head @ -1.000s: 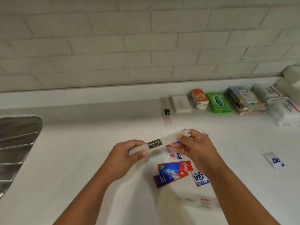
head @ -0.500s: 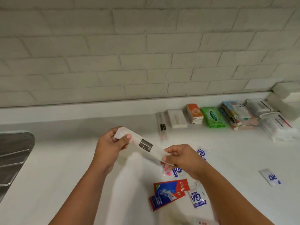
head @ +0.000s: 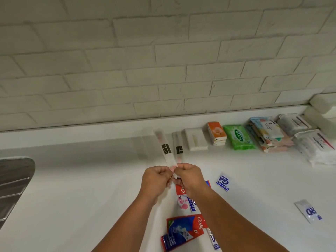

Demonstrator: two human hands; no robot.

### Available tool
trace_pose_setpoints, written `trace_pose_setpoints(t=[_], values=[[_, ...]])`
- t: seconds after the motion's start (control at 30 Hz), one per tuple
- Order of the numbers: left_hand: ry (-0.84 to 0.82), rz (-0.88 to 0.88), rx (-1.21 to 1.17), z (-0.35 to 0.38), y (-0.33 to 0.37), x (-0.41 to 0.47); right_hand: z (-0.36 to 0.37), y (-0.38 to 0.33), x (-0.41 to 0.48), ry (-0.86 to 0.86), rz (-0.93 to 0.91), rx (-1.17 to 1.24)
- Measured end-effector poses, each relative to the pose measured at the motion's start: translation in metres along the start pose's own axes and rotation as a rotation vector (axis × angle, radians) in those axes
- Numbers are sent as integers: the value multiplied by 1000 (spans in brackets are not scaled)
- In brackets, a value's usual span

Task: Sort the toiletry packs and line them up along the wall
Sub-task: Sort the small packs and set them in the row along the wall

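Both hands meet over the middle of the white counter (head: 91, 188). The left hand (head: 156, 180) and the right hand (head: 189, 179) have their fingers curled in. Together they pinch the near end of a long clear pack (head: 164, 150) with a black label. From the hands the pack runs toward 11 o'clock, its far end blurred and close to the tiled wall (head: 163, 60). Whether that end touches the counter cannot be told.

Just beside it, at its 3 o'clock, a second long pack (head: 179, 149) with the same black label lies on the counter, pointing at the wall. The row goes on toward 3 o'clock along the wall: a white pack (head: 195, 139), an orange pack (head: 216, 135), a green wipes pack (head: 239, 136) and a stack of patterned packs (head: 267, 135). Two bulky white wipes packs (head: 292, 122) sit at the far right end.

Loose items lie at the hands' 6 o'clock. A red sachet (head: 180, 190) is partly hidden under the right hand, and a pink sachet (head: 182, 203) lies below it. A larger red toothpaste pack (head: 183, 231) lies between the forearms. A blue-and-white sachet (head: 222, 183) lies at the right hand's 3 o'clock. Another blue-and-white sachet (head: 309, 212) lies well apart at 4 o'clock. A metal drainboard (head: 12, 179) shows at 9 o'clock, at the picture's left edge.
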State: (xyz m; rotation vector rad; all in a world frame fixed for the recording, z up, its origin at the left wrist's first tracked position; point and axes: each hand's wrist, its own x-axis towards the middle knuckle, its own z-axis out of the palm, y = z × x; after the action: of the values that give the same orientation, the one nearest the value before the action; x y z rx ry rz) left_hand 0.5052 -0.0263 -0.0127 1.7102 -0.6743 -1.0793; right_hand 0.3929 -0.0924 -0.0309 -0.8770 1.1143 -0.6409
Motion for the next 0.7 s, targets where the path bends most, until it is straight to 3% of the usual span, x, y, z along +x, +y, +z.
trace_pose_setpoints(t=[0.2,0.33,0.43,0.57,0.7], values=[[73,-107,12,8,2,36,-16,-6,27,10,-56,-234],[101,-115,109,9,-8,62,-35,-6,41,215,-381,-798],[128,-87,223,11,-15,74,-43,-1,48,210,-482,-1080],[143,-37,320,18,-16,83,-44,7,55,122,-530,-1249],[157,-15,372,24,-17,87,-41,8,58,154,-589,-1302]])
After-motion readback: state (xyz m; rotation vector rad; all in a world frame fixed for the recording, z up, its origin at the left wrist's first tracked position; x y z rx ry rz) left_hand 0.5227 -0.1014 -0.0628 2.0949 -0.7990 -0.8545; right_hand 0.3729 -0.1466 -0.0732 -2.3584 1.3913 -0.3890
